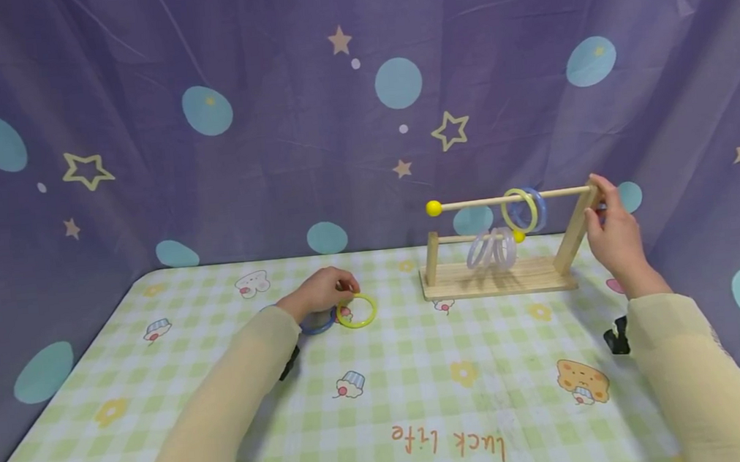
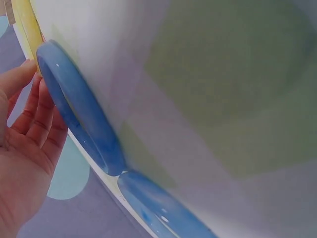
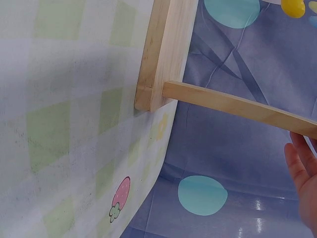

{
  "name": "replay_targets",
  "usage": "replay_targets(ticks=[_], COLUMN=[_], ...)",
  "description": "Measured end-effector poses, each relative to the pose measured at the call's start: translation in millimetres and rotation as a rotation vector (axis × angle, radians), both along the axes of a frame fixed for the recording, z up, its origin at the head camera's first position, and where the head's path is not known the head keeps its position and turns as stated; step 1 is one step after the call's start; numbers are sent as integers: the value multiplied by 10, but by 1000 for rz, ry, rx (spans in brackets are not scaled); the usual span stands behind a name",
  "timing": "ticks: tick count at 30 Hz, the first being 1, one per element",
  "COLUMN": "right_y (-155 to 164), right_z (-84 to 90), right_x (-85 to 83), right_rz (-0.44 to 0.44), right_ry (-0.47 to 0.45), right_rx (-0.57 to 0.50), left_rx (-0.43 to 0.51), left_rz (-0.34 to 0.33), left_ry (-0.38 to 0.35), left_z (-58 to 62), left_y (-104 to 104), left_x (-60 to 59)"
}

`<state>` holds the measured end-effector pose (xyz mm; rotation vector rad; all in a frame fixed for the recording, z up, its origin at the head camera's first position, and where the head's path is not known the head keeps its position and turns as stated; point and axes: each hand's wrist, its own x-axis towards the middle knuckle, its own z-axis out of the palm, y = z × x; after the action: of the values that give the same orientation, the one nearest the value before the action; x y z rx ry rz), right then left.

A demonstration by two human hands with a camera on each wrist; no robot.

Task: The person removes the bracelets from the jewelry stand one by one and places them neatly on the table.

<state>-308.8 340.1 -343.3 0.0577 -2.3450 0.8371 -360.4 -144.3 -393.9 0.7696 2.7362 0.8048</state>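
Observation:
My left hand pinches the far edge of a yellow ring between thumb and fingertips, low over the table. Beside it lies a blue ring, with a second blue ring touching it, mostly hidden under the wrist in the head view. On the right stands a wooden ring stand with two rods. My right hand holds the top of its tall slanted post. On the upper rod hang a yellow ring and a blue ring; several pale translucent rings hang on the lower rod.
A green checked cloth with printed cakes and flowers covers the table. Purple curtain rises right behind the table's back edge and along both sides. Yellow balls cap the rod ends.

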Motion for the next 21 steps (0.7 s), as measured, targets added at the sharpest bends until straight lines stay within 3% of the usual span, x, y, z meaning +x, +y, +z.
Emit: replay_targets(ticks=[12, 21], right_y=[-12, -2], right_z=[3, 3], right_x=[5, 1], right_rz=[-8, 1], right_ry=[0, 12], right_rx=[-3, 3], left_rx=[77, 294], left_rz=[-45, -52], left_ry=[68, 25], left_z=[32, 161], left_y=[57, 508], left_x=[23, 167])
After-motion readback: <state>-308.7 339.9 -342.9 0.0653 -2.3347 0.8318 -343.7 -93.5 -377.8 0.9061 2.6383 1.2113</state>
